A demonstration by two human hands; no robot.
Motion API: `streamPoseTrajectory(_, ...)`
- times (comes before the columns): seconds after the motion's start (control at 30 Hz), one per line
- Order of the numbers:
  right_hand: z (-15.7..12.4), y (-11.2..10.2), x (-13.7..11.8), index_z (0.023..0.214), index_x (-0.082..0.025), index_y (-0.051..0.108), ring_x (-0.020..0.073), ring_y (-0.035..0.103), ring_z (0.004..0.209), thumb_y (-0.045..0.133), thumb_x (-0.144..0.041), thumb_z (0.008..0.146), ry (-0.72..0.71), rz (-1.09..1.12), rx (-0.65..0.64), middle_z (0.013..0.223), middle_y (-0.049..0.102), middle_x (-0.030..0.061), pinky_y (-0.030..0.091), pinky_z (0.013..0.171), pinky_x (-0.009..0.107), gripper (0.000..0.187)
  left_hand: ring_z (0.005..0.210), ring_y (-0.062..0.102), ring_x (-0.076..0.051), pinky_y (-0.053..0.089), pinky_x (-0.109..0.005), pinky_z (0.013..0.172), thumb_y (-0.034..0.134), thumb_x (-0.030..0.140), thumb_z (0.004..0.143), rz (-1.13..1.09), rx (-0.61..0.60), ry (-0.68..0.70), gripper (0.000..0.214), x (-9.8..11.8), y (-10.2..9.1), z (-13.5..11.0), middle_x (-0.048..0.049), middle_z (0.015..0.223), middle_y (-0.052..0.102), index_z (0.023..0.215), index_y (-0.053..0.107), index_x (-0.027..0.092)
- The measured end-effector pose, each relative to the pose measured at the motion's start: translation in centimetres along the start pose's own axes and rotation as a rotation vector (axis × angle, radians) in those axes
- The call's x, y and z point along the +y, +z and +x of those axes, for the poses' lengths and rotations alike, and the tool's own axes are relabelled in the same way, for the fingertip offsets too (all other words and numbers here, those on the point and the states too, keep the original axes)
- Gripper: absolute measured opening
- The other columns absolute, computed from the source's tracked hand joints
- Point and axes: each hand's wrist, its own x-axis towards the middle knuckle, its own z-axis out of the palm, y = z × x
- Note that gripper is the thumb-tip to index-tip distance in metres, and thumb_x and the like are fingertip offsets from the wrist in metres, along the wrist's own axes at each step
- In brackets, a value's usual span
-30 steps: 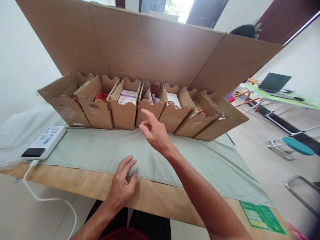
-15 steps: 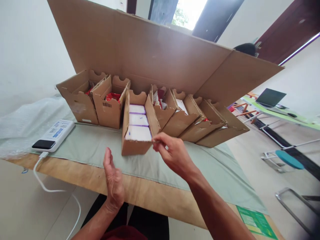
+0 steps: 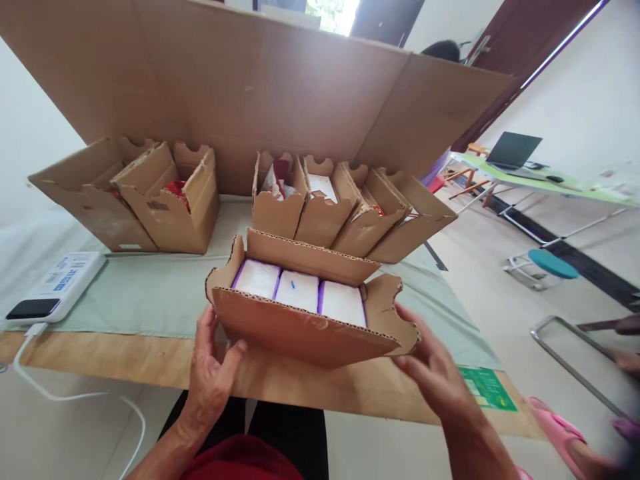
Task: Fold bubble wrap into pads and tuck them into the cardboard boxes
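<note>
A narrow open cardboard box (image 3: 305,327) lies crosswise in front of me, held over the table's near edge. Inside it three white packs with purple edges (image 3: 299,292) lie side by side. My left hand (image 3: 213,370) grips the box's left end, thumb pressed on the front wall. On the right end my right hand (image 3: 433,370) holds it from beneath, fingers curled under the notched wall.
Further back stand two groups of similar cardboard boxes (image 3: 167,210) (image 3: 320,213) with a gap between them, in front of a big cardboard sheet (image 3: 260,87). A white power bank (image 3: 53,287) with a cable lies left on the grey-green cloth (image 3: 150,293). A green card (image 3: 487,388) lies at the table's right corner.
The box with white packs has been pulled out of the row, turned crosswise and brought to the table's near edge. Both hands now hold its ends; before, the left rested apart from it.
</note>
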Motion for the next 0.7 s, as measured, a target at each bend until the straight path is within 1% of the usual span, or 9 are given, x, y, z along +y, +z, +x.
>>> streamPoseTrajectory(0.07,-1.2,1.3,1.1,0.138,-0.02,0.064,0.0381,0.063,0.128,0.076,-0.057,0.084,0.041,-0.054,-0.126,0.133,0.07,0.017,0.056,0.103,0.05,0.066,0.139,0.051,-0.033,0.036,-0.055,0.121,0.069,0.039,0.089,0.021,-0.006,-0.044,0.061,0.1,0.6,-0.7,-0.0121,0.144,0.057,0.145,0.048,0.026)
streamPoseTrajectory(0.13,-1.4,2.9,1.7,0.124,-0.018,0.071,0.039,0.067,0.121,0.075,-0.059,0.085,0.069,-0.16,-0.136,0.124,0.074,0.0174,0.056,0.1,0.052,0.056,0.135,0.054,-0.032,0.038,-0.055,0.12,0.067,0.037,0.089,0.004,-0.016,-0.071,0.058,0.4,1.4,-1.0,-0.0115,0.137,0.059,0.143,0.047,0.026)
streamPoseTrajectory(0.2,-0.3,3.9,2.0,0.11,-0.018,0.072,0.0368,0.071,0.108,0.074,-0.059,0.085,0.073,-0.237,-0.055,0.111,0.077,0.0162,0.059,0.092,0.05,0.048,0.137,0.053,-0.033,0.038,-0.056,0.12,0.065,0.035,0.089,-0.028,-0.03,-0.079,0.059,0.8,2.8,-0.5,-0.0121,0.137,0.059,0.143,0.045,0.025)
streamPoseTrajectory(0.3,2.7,3.4,2.6,0.102,-0.02,0.066,0.0311,0.072,0.091,0.074,-0.06,0.08,0.036,-0.215,0.074,0.099,0.076,0.0125,0.06,0.081,0.044,0.046,0.144,0.047,-0.032,0.034,-0.054,0.124,0.061,0.03,0.088,-0.051,-0.1,-0.028,0.066,1.6,5.8,2.0,-0.0143,0.147,0.055,0.149,0.039,0.022)
streamPoseTrajectory(0.4,5.5,2.3,3.6,0.105,-0.021,0.06,0.0289,0.071,0.087,0.076,-0.059,0.072,0.035,-0.207,0.218,0.101,0.074,0.0113,0.06,0.076,0.043,0.053,0.148,0.043,-0.031,0.034,-0.051,0.124,0.055,0.024,0.084,0.066,-0.29,0.057,0.08,2.2,8.5,6.0,-0.0168,0.158,0.046,0.159,0.029,0.017)
streamPoseTrajectory(0.47,6.2,2.2,4.4,0.109,-0.021,0.058,0.0308,0.07,0.093,0.072,-0.06,0.071,0.047,-0.255,0.332,0.106,0.072,0.0127,0.059,0.078,0.044,0.056,0.143,0.049,-0.036,0.04,-0.054,0.12,0.058,0.025,0.08,0.269,-0.457,0.065,0.087,2.2,9.2,8.4,-0.022,0.154,0.052,0.16,0.029,0.01)
streamPoseTrajectory(0.53,5.9,2.8,5.3,0.11,-0.02,0.059,0.0333,0.07,0.096,0.065,-0.061,0.073,0.108,-0.343,0.371,0.107,0.072,0.0142,0.057,0.08,0.047,0.056,0.135,0.056,-0.041,0.045,-0.057,0.114,0.064,0.029,0.076,0.391,-0.507,0.057,0.089,2.0,8.7,9.6,-0.0251,0.144,0.06,0.157,0.037,0.005)
streamPoseTrajectory(0.6,4.9,3.6,6.3,0.112,-0.018,0.062,0.0359,0.07,0.094,0.059,-0.062,0.075,0.189,-0.456,0.328,0.105,0.073,0.0161,0.055,0.08,0.05,0.057,0.133,0.057,-0.042,0.046,-0.057,0.112,0.069,0.032,0.073,0.424,-0.457,0.072,0.082,1.6,6.9,9.7,-0.0231,0.138,0.065,0.15,0.051,0.008)
streamPoseTrajectory(0.7,3.3,4.3,7.6,0.122,-0.014,0.064,0.0398,0.069,0.101,0.053,-0.062,0.078,0.203,-0.586,0.27,0.114,0.073,0.0201,0.054,0.086,0.053,0.067,0.137,0.055,-0.037,0.044,-0.054,0.115,0.069,0.032,0.075,0.483,-0.311,0.135,0.051,1.1,1.6,9.8,-0.0149,0.134,0.07,0.125,0.071,0.02)
